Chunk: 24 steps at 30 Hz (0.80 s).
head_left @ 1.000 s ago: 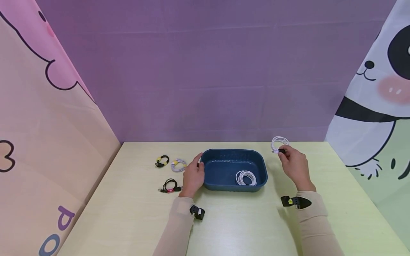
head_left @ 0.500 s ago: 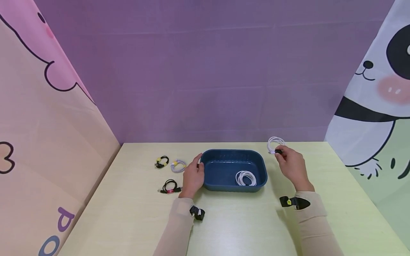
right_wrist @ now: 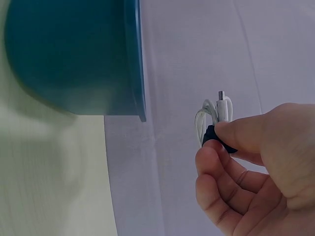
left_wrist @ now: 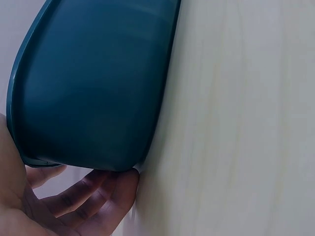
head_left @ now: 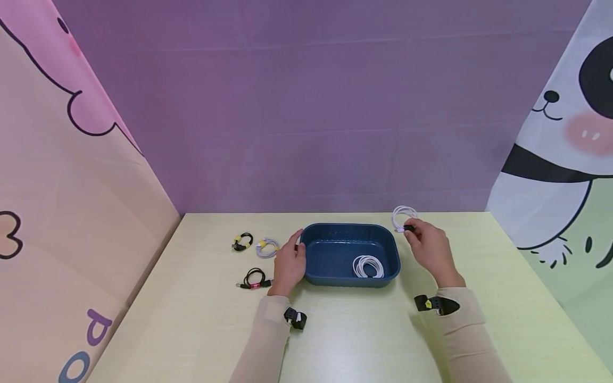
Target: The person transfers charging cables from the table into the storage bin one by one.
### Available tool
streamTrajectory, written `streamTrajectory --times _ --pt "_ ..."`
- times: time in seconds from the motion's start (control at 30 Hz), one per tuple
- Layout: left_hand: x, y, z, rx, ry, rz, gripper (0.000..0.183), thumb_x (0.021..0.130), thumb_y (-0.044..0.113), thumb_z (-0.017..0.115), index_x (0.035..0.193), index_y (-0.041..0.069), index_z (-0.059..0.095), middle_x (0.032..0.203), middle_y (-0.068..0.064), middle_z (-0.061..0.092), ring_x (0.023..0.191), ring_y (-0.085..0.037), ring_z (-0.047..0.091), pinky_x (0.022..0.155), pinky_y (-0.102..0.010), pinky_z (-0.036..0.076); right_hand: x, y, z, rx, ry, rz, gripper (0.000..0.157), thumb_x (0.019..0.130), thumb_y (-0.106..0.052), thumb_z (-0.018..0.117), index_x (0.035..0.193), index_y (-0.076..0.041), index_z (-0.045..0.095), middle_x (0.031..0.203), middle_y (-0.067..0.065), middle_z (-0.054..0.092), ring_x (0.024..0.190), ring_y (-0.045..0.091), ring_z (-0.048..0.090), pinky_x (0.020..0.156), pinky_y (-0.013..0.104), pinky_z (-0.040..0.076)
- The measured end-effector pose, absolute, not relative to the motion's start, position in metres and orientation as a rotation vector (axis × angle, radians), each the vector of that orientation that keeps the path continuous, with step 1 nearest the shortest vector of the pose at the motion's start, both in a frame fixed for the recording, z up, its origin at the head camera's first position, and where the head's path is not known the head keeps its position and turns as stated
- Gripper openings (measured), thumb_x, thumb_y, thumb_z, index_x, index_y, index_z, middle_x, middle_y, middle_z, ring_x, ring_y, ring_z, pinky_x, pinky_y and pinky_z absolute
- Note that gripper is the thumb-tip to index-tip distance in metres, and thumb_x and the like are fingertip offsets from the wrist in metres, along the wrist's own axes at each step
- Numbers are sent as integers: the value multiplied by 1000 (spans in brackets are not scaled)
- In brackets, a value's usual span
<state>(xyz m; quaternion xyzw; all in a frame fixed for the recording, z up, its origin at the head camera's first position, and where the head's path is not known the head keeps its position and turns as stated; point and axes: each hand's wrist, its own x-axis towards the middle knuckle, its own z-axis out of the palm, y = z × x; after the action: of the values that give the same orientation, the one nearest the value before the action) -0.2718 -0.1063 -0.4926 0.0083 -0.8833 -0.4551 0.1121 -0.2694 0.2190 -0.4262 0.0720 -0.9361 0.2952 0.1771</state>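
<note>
At the left end of a dark blue plastic bin (head_left: 351, 282), my left hand (head_left: 289, 264) holds the rim, the thumb at the near corner. In the left wrist view its fingers (left_wrist: 113, 201) touch the outer wall. My right hand (head_left: 433, 250) pinches a white coiled charging cable (head_left: 401, 217) by its dark tie, up beside the bin's right end. The right wrist view shows the cable's metal plug (right_wrist: 221, 95) standing above the thumb. Inside the bin, toward the near right, lies another white coiled cable (head_left: 367, 266).
Left of the bin lie a black cable with yellow bands (head_left: 242, 242), a pale lilac cable with a yellow band (head_left: 267, 247) and a black cable with a red band (head_left: 255, 279). Behind the light wooden table (head_left: 354, 335) hangs a purple cloth (head_left: 306, 106).
My right hand has moved left with the white cable, closer to the bin's right end. The left hand and the bin stay put.
</note>
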Motion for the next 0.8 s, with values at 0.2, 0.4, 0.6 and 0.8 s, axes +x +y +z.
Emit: streamTrajectory --times 0.2,0.4,0.6,0.8 --pt "-272 -107 -494 21 -2599 -1334 43 108 18 48 151 17 52 99 -10 71 79 -20 63 69 -37 50 -267 214 -425 209 -2669 829 22 99 -7 65 119 1 69 87 17 70 71 25 55 62 31 43" --pt "-272 -107 -493 24 -2598 -1348 43 108 18 48 151 17 52 96 -10 70 74 -18 59 65 -34 46 -267 211 -424 241 -2668 823 21 99 -7 65 118 1 69 88 17 70 72 25 56 63 32 44" --pt "-272 -108 -494 11 -2590 -1351 43 108 17 48 151 15 52 94 -10 70 72 -17 58 63 -33 45 -269 209 -426 264 -2658 826 19 98 -6 65 115 0 70 84 15 69 69 24 55 62 32 42" --pt "-272 -107 -494 18 -2593 -1347 43 108 18 48 151 17 52 97 -10 71 75 -18 60 65 -34 47 -270 206 -428 285 -2657 825 17 98 -6 66 114 -1 70 81 13 67 68 23 53 61 32 41"
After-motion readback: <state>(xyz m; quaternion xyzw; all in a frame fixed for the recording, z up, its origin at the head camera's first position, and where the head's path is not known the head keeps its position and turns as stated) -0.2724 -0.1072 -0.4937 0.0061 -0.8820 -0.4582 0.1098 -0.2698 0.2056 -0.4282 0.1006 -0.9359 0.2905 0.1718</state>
